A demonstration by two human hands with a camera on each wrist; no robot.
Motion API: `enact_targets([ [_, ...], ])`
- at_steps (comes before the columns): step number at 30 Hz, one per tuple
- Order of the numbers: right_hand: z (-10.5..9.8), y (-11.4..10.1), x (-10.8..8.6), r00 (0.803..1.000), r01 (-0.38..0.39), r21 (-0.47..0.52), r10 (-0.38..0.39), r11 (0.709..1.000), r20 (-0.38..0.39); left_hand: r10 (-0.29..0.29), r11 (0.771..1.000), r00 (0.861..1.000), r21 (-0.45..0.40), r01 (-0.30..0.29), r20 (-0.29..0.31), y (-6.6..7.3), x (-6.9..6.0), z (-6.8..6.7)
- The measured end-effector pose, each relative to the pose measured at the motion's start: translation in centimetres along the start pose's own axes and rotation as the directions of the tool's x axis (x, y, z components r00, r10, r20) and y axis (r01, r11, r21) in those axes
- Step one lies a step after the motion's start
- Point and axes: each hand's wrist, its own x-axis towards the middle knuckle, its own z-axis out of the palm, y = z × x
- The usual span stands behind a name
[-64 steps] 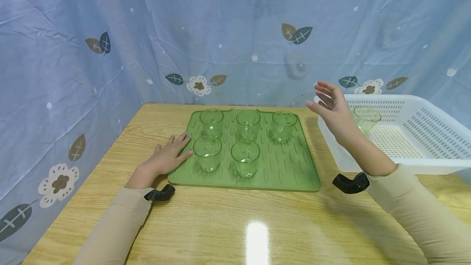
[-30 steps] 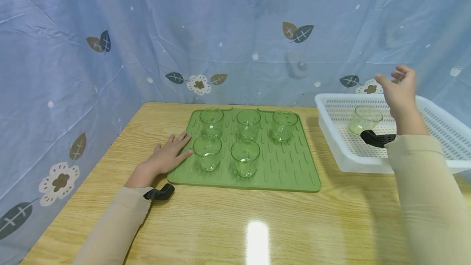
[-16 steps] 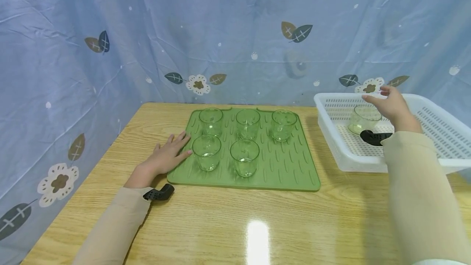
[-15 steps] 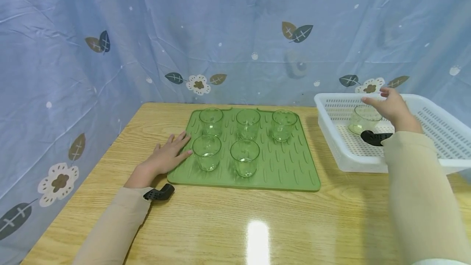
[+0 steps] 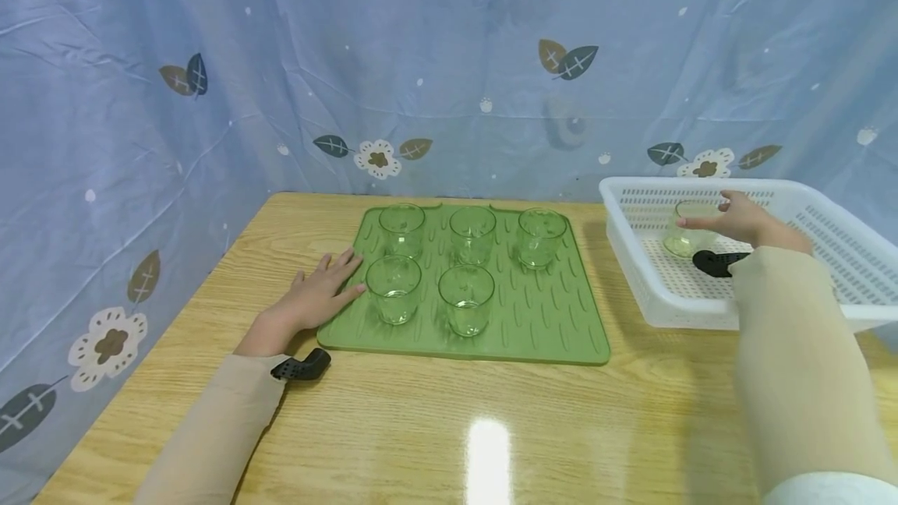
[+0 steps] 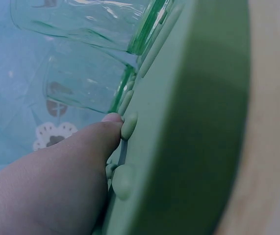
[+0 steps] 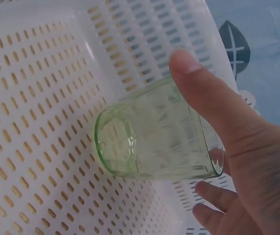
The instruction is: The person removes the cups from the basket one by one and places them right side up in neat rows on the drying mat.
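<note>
My left hand (image 5: 316, 298) lies with spread fingers on the left edge of a green drying mat (image 5: 543, 322). Its thumb tip is close beside the front-left glass (image 5: 395, 294); the left wrist view shows that thumb (image 6: 81, 152) against the mat's raised ribs. Over the white basket (image 5: 662, 298), my right hand (image 5: 747, 223) is at the rim of a greenish drinking glass (image 5: 679, 244) standing inside. In the right wrist view the thumb (image 7: 213, 93) passes one side of this glass (image 7: 154, 132), and loosely bent fingers are at the other; a firm grip is not visible.
Several more clear glasses stand upright on the mat, among them a front-middle one (image 5: 468, 306) and a back-right one (image 5: 540, 244). The mat and basket are on a wooden table (image 5: 393, 419). A blue patterned curtain (image 5: 463, 37) hangs behind.
My right hand has moved from between mat and basket, rightward over the basket, then down and slightly left to the glass. The left hand and the glasses have stayed in place.
</note>
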Motion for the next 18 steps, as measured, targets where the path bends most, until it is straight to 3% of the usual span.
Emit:
enact_targets([
  [9, 0.2, 0.04, 0.1, 0.996, 0.029, -0.137, -0.017, 0.99, 0.09, -0.001, 1.0, 1.0, -0.005, 0.001, 0.007, 0.04, 0.06, -0.12],
  [18, 0.35, 0.31, 0.62, 0.996, 0.037, -0.108, -0.028, 0.993, 0.088, 0.001, 1.0, 1.0, -0.007, -0.001, 0.009, -0.07, 0.06, -0.14],
])
